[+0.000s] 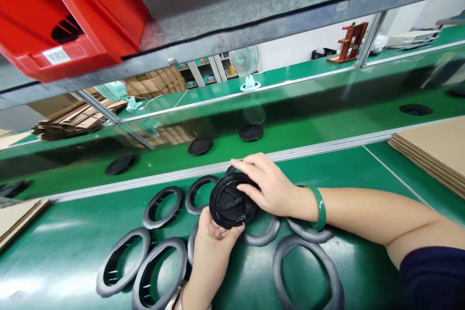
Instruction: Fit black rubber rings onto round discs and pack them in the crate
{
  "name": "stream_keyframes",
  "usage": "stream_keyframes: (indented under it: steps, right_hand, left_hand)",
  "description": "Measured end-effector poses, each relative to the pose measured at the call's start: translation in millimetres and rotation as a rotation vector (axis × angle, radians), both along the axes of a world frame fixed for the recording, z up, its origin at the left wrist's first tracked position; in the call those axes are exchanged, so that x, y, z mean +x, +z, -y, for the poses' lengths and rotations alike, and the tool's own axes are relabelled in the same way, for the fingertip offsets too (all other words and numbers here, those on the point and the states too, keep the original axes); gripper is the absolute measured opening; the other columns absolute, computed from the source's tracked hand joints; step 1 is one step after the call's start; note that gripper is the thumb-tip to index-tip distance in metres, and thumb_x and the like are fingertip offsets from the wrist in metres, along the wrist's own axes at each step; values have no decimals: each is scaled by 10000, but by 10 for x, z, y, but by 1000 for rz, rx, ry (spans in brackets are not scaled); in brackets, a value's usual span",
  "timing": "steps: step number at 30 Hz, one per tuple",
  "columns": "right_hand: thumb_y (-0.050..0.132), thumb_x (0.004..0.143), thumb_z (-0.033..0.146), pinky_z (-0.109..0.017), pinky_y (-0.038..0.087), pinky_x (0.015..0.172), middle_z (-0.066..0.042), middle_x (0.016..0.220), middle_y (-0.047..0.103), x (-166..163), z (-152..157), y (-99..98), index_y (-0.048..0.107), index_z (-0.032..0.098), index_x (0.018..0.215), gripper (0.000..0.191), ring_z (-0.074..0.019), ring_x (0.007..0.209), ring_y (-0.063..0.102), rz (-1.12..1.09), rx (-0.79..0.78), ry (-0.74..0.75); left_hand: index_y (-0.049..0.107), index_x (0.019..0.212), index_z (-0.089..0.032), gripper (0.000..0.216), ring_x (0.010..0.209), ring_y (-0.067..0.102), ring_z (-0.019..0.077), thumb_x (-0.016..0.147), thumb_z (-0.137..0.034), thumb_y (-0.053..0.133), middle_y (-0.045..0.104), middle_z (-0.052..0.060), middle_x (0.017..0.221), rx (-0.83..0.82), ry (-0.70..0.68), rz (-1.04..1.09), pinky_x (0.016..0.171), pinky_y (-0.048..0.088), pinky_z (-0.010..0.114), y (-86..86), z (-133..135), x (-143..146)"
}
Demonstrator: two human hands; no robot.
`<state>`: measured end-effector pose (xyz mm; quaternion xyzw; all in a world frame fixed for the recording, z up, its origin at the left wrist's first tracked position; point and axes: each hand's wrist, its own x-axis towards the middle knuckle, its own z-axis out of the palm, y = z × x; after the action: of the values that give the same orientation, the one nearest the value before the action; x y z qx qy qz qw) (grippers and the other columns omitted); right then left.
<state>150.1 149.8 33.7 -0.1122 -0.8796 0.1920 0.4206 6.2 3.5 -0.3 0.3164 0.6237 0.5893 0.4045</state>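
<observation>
A round black plastic part (234, 201) with a crossbar in its middle is tilted toward me above the green table (72, 247). My left hand (215, 237) grips its lower edge between thumb and fingers. From the upper right, my right hand (267, 181) holds the same part, its thumb over the face and its fingers around the far rim. Black-and-grey rings lie around and below my hands, among them a ring (123, 261) at the left and another ring (308, 271) at the lower right. My hands partly hide several of them.
Beyond the metal rail, round black parts (199, 146) lie spaced along a green strip (290, 131). A red bin (119, 14) sits on the metal shelf (254, 0) overhead. Cardboard sheets (436, 150) are stacked at the right; more cardboard (22, 223) lies at the left edge.
</observation>
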Motion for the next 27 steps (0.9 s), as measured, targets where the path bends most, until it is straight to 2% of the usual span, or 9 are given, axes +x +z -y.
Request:
stream_keyframes:
  steps: [2, 4, 6, 10, 15, 17, 20, 22, 27]
  right_hand:
    - [601, 949, 245, -447, 444, 991, -124, 1176, 568, -28, -18, -25, 558, 169, 1279, 341, -245, 1105, 526, 48, -230, 3]
    - [645, 913, 194, -402, 455, 965, -83, 1102, 601, -69, -31, -66, 624, 172, 1118, 207, -214, 1050, 560, 121, -434, 57]
    - [689, 869, 154, -363, 461, 918, -46, 1021, 613, -106, -30, -104, 634, 171, 970, 116, -191, 981, 575, 136, -551, 77]
    - [765, 784, 125, -317, 447, 827, -6, 923, 579, -131, 14, -131, 590, 175, 848, 192, -170, 882, 553, 82, -552, 72]
    - [766, 779, 133, -285, 428, 761, 10, 856, 565, -123, 33, -84, 553, 168, 791, 217, -162, 834, 544, 100, -579, 38]
    - [780, 780, 175, -274, 441, 741, 11, 867, 604, -110, 5, -49, 584, 166, 849, 208, -162, 829, 572, 174, -664, 153]
    - [847, 716, 261, -262, 467, 722, 4, 919, 655, -84, -36, -22, 609, 167, 972, 362, -176, 846, 616, 289, -748, 334]
    - [876, 675, 285, -257, 474, 711, -3, 929, 667, -74, -27, -30, 609, 167, 987, 427, -187, 853, 632, 318, -717, 317]
    - [863, 699, 300, -229, 457, 656, 10, 876, 677, -125, 71, -36, 616, 179, 1001, 409, -170, 795, 643, 338, -572, 222]
  left_hand:
    - [442, 1137, -239, 641, 981, 714, 230, 637, -241, 843, 700, 66, 1120, 2, 7, 7, 856, 579, 347, 4, 4, 50]
    - [408, 1232, -264, 747, 1095, 678, 256, 625, -233, 841, 654, 89, 1233, -17, 15, 37, 923, 559, 376, 14, 14, 120]
    - [359, 1314, -284, 871, 1186, 630, 276, 597, -221, 850, 604, 103, 1319, -34, 25, 62, 979, 533, 397, 27, 31, 181]
    - [357, 1352, -262, 898, 1170, 632, 319, 607, -286, 857, 601, 130, 1317, -27, 9, 5, 947, 552, 437, 21, 83, 189]
    - [423, 1324, -255, 647, 1178, 608, 303, 779, -396, 742, 629, 108, 1272, -39, -30, -229, 920, 541, 394, -15, 131, 59]
    - [461, 1289, -254, 518, 1173, 597, 285, 846, -428, 664, 638, 91, 1242, -40, -13, -325, 950, 506, 384, 2, 130, 25]
    - [516, 1224, -243, 414, 1120, 603, 274, 882, -461, 603, 653, 78, 1182, -44, -15, -386, 950, 480, 378, 36, 119, -2]
    - [534, 1198, -241, 416, 1095, 607, 278, 868, -482, 614, 657, 74, 1156, -53, -19, -387, 935, 478, 381, 42, 116, -19]
    - [542, 1175, -253, 476, 1122, 604, 300, 806, -525, 670, 661, 66, 1152, -65, 32, -370, 951, 481, 397, 35, 100, -12]
